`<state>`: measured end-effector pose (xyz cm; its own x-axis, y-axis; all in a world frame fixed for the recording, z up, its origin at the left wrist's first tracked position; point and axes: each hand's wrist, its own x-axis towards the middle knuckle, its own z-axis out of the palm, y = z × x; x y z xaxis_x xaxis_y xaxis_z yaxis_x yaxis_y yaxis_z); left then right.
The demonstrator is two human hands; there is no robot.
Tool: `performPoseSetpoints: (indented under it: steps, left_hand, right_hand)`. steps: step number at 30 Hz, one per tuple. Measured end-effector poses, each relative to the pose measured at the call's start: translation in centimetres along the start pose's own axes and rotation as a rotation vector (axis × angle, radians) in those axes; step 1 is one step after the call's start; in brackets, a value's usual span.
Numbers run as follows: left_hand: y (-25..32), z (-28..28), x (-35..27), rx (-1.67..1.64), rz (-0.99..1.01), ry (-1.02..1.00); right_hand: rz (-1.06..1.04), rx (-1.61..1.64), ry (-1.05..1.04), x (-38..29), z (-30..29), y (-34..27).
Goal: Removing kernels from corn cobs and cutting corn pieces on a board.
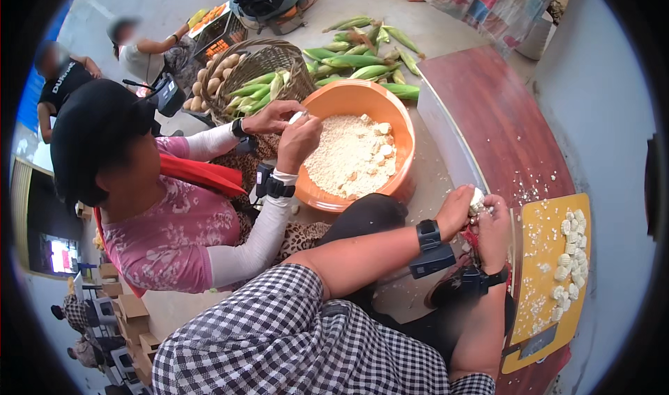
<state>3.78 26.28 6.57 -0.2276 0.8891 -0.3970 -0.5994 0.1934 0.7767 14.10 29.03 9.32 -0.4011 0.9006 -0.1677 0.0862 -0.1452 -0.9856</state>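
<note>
My left hand (pixel 456 212) grips a short piece of white corn cob (pixel 476 202) above the near side of the red-brown wooden table. From the other side my right hand (pixel 494 228) holds the same piece, fingers and thumb pressed against its kernels. Cut corn sections (pixel 574 248) lie in a cluster along the far side of a yellow cutting board (pixel 533 285), to the right of my hands. Loose kernels are scattered over the board. A knife (pixel 539 341) with a dark handle rests flat at the board's near end.
Left of my hands, an orange basin (pixel 408 134) contains loose kernels and corn pieces. Beside it a co-worker's hands (pixel 295 134) hold another piece. Behind are a wicker basket (pixel 300 76) of corn, unhusked ears (pixel 360 60) on the floor, and potatoes (pixel 214 84). A wall (pixel 619 149) borders the table.
</note>
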Motion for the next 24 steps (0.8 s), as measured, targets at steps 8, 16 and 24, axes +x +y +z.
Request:
performPoseSetpoints:
  steps: [8,16,24]
  left_hand:
    - [-0.1,-0.6,-0.3,0.065,0.04,0.007]
    - [0.1,-1.2,-0.8,0.126,0.069,0.023]
    - [-0.8,-1.6,-0.4,0.121,0.028,-0.009]
  right_hand:
    - [0.015,0.059,-0.022,0.1,0.1,0.6]
    - [0.036,0.057,-0.065,0.0,0.2,1.1]
    - [-0.065,-0.175,-0.034,-0.4,-0.1,0.9]
